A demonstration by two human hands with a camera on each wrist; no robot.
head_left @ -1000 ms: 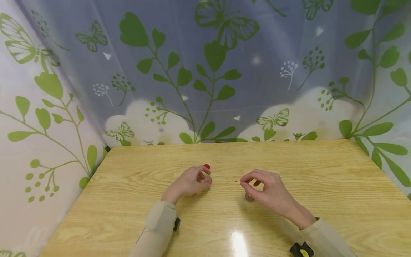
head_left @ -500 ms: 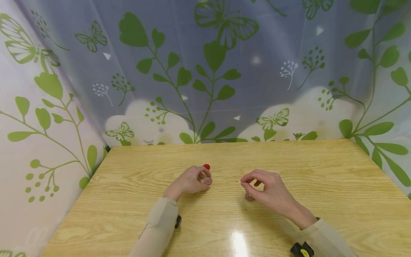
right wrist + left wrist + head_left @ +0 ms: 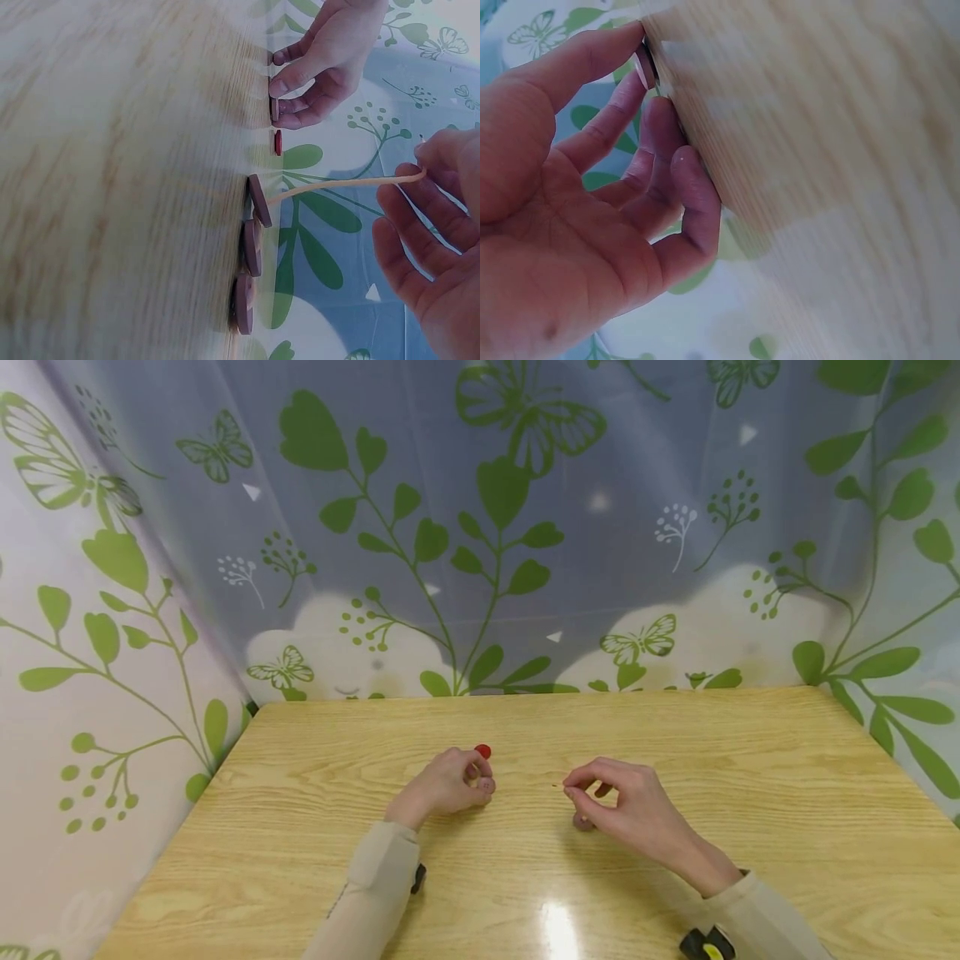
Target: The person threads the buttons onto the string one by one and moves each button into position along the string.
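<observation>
On the table, my left hand [image 3: 442, 787] holds a mauve four-hole button [image 3: 486, 785] by its edges, between thumb and fingertips. The left wrist view shows that button [image 3: 645, 67] edge-on at the tabletop. A red button [image 3: 483, 751] lies just beyond these fingers. My right hand [image 3: 628, 800] is raised and pinches the end of a pale cord [image 3: 345, 182], with a small dark tip sticking out. From there the cord runs down to three mauve buttons [image 3: 252, 247] leaning in a row on the wood. In the head view the right hand mostly hides them.
The wooden table [image 3: 315, 739] has its far edge against a hanging cloth [image 3: 645, 527] printed with leaves and butterflies. Similar cloth [image 3: 45, 693] hangs along the left side. Black straps [image 3: 707, 943] sit at the wrists.
My left thumb has slid from over the mauve button to its near edge, so more of the button's face shows. The right hand stays almost still with the cord.
</observation>
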